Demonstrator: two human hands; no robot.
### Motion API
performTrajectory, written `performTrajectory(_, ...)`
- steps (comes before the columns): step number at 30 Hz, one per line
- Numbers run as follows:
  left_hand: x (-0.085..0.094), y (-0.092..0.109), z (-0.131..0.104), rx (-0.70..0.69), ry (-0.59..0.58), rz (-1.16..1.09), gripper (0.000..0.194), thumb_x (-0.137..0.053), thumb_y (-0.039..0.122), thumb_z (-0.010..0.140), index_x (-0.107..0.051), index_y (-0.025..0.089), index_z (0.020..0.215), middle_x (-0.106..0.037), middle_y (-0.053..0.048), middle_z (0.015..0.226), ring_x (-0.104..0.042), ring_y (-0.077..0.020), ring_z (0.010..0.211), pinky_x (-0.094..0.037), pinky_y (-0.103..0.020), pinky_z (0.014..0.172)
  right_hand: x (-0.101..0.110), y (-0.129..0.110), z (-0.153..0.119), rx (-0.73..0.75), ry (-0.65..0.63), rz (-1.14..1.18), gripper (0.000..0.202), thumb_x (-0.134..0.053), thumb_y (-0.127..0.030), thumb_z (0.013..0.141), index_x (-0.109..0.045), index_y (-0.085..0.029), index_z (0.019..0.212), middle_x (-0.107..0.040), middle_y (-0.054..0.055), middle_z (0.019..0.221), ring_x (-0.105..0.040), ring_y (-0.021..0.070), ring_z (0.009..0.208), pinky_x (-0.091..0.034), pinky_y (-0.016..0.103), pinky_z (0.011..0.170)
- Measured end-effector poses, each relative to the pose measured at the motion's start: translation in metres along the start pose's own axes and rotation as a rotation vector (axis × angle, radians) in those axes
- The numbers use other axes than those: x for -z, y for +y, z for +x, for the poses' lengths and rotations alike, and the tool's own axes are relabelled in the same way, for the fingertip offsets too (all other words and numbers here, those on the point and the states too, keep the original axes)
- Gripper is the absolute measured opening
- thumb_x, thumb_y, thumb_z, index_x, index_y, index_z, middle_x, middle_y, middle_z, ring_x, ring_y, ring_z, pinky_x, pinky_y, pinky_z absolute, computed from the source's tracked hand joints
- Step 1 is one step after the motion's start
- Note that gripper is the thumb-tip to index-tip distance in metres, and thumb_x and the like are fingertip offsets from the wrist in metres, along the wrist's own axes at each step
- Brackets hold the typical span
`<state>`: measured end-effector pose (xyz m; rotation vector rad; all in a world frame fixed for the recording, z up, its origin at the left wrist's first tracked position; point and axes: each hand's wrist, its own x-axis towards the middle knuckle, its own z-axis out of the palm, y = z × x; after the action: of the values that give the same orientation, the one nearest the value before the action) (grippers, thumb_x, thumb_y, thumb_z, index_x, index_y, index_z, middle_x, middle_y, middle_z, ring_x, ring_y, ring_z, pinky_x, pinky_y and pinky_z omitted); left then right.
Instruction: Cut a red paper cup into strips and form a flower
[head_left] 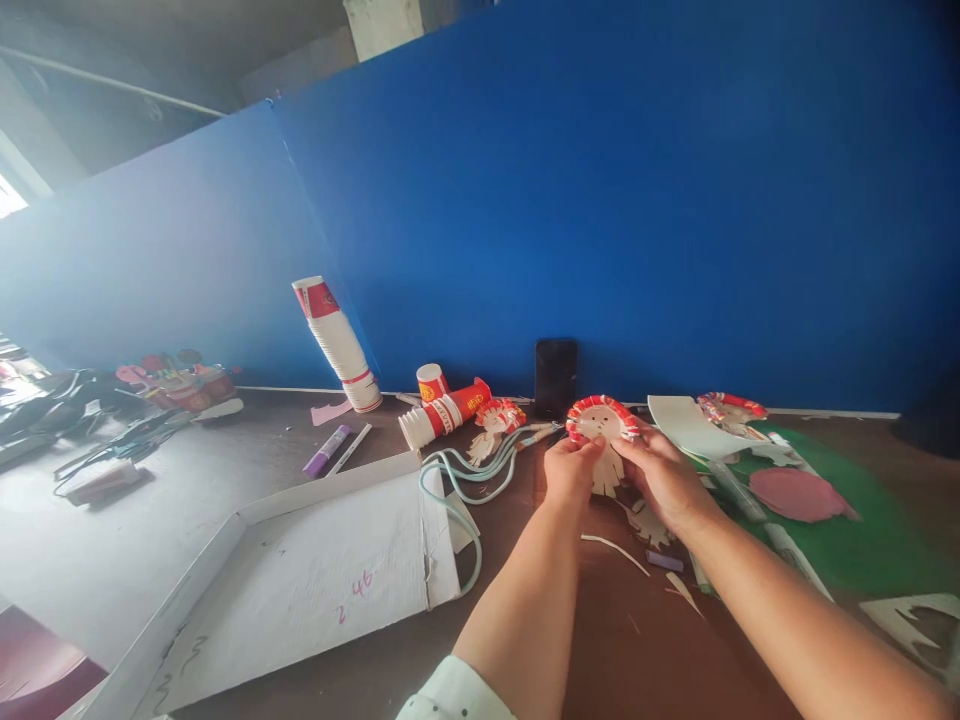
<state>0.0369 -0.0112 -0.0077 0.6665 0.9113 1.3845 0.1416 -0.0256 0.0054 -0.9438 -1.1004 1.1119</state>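
Between my two hands is a paper-cup craft (598, 418), with a pale round middle marked with small dots, a curled red-and-white rim and cut strips hanging below. My left hand (574, 465) is closed on its lower left edge, thumb on the front. My right hand (664, 475) grips the lower right edge. Below them on the table lie a pale cut paper piece (651, 525), a thin white strip (616, 550) and a short purple piece (664, 561). A similar red-and-white craft (499, 418) lies to the left, another (731, 408) to the right.
An open white cardboard tray (322, 570) fills the front left. Behind it are a leaning stack of paper cups (341, 345), lying red cups (450, 412), a purple glue stick (327, 451) and a pale cord (469, 480). A black phone (556, 377) leans on the blue partition (600, 200). A green mat (870, 510) lies right.
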Motion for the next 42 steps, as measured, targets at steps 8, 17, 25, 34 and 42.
performTrajectory(8,0.001,0.003,-0.003,0.044,-0.064,-0.008,0.038,-0.081,0.044,0.05,-0.065,0.014,0.067,-0.058,-0.001,0.058,-0.049,-0.0102,0.053,-0.038,-0.025,0.056,0.009,0.017,0.007,-0.044,0.006,0.04,0.031,-0.068,-0.025,0.072,-0.065,-0.028,0.103,-0.072,0.0,0.107,-0.062,0.0252,0.109,-0.044,0.039,0.099)
performTrajectory(17,0.002,0.014,-0.01,0.149,-0.088,0.014,0.031,-0.078,0.026,0.056,-0.07,0.012,0.082,-0.065,-0.005,0.066,-0.059,-0.015,0.06,-0.043,-0.026,0.061,0.001,0.006,0.003,-0.093,0.081,0.187,0.037,-0.076,-0.025,0.06,-0.066,-0.025,0.095,-0.074,0.002,0.098,-0.064,0.026,0.104,-0.047,0.037,0.092)
performTrajectory(25,0.003,0.014,-0.011,0.145,-0.059,-0.02,0.039,-0.072,0.014,0.058,-0.071,0.014,0.097,-0.07,-0.006,0.079,-0.06,-0.0138,0.067,-0.044,-0.026,0.067,0.0,0.005,0.002,-0.08,0.03,0.23,0.034,-0.075,-0.022,0.062,-0.066,-0.025,0.095,-0.073,0.001,0.101,-0.064,0.0238,0.105,-0.047,0.035,0.094)
performTrajectory(34,0.006,0.012,-0.007,0.185,-0.095,-0.119,0.043,-0.077,0.015,0.051,-0.07,0.015,0.093,-0.068,-0.004,0.079,-0.057,-0.0115,0.065,-0.038,-0.024,0.063,-0.005,-0.002,-0.002,-0.089,-0.005,0.15,0.038,-0.066,-0.021,0.066,-0.065,-0.028,0.103,-0.071,0.003,0.112,-0.063,0.0285,0.109,-0.053,0.04,0.084)
performTrajectory(42,0.005,0.008,-0.004,0.165,-0.124,-0.119,0.042,-0.087,0.031,0.042,-0.065,0.014,0.074,-0.062,-0.001,0.067,-0.053,-0.0103,0.058,-0.035,-0.024,0.058,-0.009,0.001,-0.001,-0.026,-0.06,0.177,0.049,-0.065,-0.018,0.07,-0.061,-0.03,0.117,-0.067,-0.001,0.121,-0.059,0.0256,0.115,-0.049,0.04,0.094)
